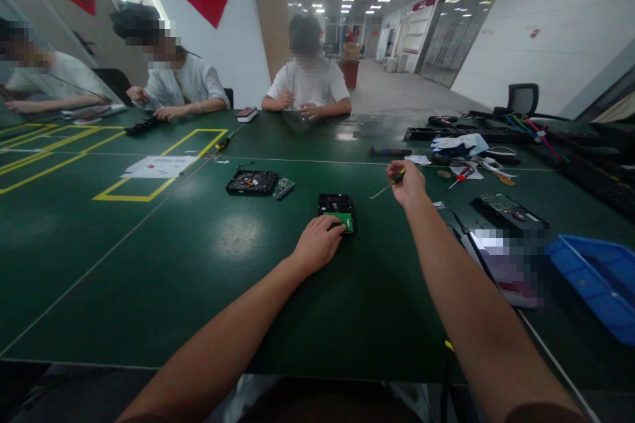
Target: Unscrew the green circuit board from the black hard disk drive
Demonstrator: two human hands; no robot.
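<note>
In front of me on the green table lies a black hard drive (335, 202) with a green circuit board (342, 220) on its near half. My left hand (320, 241) grips the drive's near left part, its fingers curled over the board. To the right and above the tabletop, my right hand (407, 184) is closed around the yellow and black handle of a screwdriver (381, 192). The thin shaft points left and down, apart from the drive. Further left are a second hard drive (251, 181) and a loose circuit board (284, 188).
On the right sit a blue bin (595, 284), another drive (513, 211), a red screwdriver (462, 176), white gloves (459, 144) and a blurred-out device (506, 271). A yellow screwdriver (225, 140) and papers (159, 166) lie left. Several people sit across the table.
</note>
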